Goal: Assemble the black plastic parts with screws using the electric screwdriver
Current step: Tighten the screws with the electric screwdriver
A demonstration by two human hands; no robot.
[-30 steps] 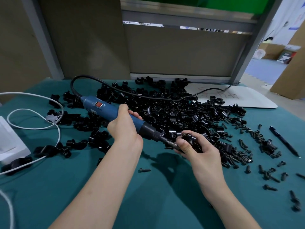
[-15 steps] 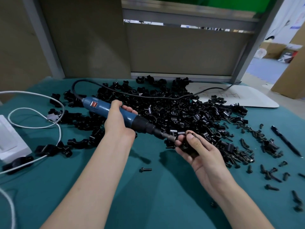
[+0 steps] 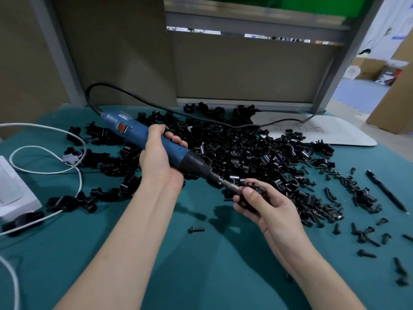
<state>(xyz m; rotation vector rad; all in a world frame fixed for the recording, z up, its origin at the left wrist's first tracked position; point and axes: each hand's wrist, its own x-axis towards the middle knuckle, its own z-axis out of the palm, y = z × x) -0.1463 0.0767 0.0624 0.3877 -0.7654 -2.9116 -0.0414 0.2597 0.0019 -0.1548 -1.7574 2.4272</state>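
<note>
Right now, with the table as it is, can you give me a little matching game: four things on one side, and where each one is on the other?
Things:
1. electric screwdriver
2. black pen
3. lone screw
4. white cable

Places:
A. alone on the teal cloth, nearer than the pile of black plastic parts
B. gripped by the left hand
C. looped at the table's left
D. far right, beyond the scattered screws

Pairs: 1-B, 2-D, 3-A, 4-C.
</note>
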